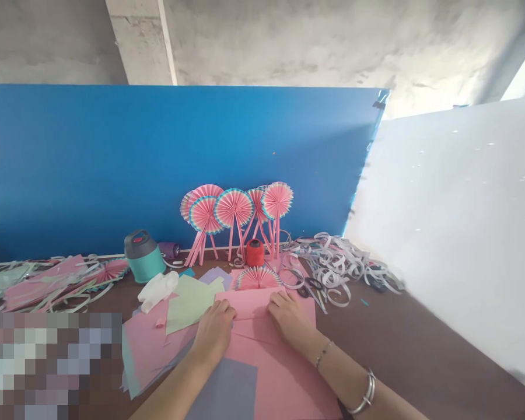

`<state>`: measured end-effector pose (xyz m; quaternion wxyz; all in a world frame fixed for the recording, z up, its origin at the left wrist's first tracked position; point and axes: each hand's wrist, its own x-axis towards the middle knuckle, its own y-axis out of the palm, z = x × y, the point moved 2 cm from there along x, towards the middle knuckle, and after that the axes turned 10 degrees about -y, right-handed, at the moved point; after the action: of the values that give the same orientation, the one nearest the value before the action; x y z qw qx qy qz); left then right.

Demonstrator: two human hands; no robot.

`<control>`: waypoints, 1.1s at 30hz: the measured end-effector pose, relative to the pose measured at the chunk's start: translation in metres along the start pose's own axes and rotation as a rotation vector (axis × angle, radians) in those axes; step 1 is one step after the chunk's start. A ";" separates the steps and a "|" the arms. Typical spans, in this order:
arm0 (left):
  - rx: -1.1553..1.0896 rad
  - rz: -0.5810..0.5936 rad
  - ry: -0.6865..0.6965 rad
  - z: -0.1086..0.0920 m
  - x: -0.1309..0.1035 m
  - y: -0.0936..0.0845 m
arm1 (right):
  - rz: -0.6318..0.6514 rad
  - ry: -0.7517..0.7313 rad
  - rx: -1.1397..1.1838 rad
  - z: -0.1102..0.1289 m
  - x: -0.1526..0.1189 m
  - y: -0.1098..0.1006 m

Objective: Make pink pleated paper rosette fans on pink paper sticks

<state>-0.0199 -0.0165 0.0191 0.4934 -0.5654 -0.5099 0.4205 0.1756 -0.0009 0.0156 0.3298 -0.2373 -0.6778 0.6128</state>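
Observation:
A pink paper sheet (251,297) lies in front of me with a folded strip along its far side. My left hand (217,326) has its fingers curled over the strip's left end, and my right hand (292,319) grips the right end the same way. The thumbs are mostly hidden. Beneath are larger pink paper (284,373) and a grey-blue sheet (227,391). Just beyond the strip sits a half-opened pleated paper fan (258,279) with a striped edge.
Several round pink paper fans (234,209) lean against the blue partition (91,157). A red container (255,252) and a teal jug (144,259) stand on the brown table. White tissue (158,290) and green paper (192,300) lie left, curled paper strips (332,256) right, near scissors (308,289).

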 end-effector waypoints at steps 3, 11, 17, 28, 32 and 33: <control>0.080 0.015 0.046 -0.005 -0.003 0.001 | 0.042 -0.020 -0.051 0.004 0.001 0.000; 0.257 0.011 0.005 -0.028 -0.021 0.008 | 0.106 -0.017 -0.223 0.037 -0.007 0.007; 0.276 -0.044 0.000 -0.029 -0.024 0.012 | 0.092 0.051 -0.195 0.038 -0.006 0.008; 0.365 0.032 -0.135 -0.009 -0.022 -0.007 | 0.180 0.223 -0.106 0.023 -0.012 -0.005; 0.358 0.062 -0.169 -0.008 -0.022 -0.012 | 0.175 0.142 -0.090 0.009 -0.012 -0.013; 0.348 0.060 -0.182 -0.006 -0.022 -0.013 | 0.169 0.114 -0.090 0.005 -0.012 -0.014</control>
<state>-0.0189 -0.0393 0.0318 0.5227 -0.4460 -0.4552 0.5662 0.1810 -0.0149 0.0276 0.3039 -0.3426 -0.6623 0.5930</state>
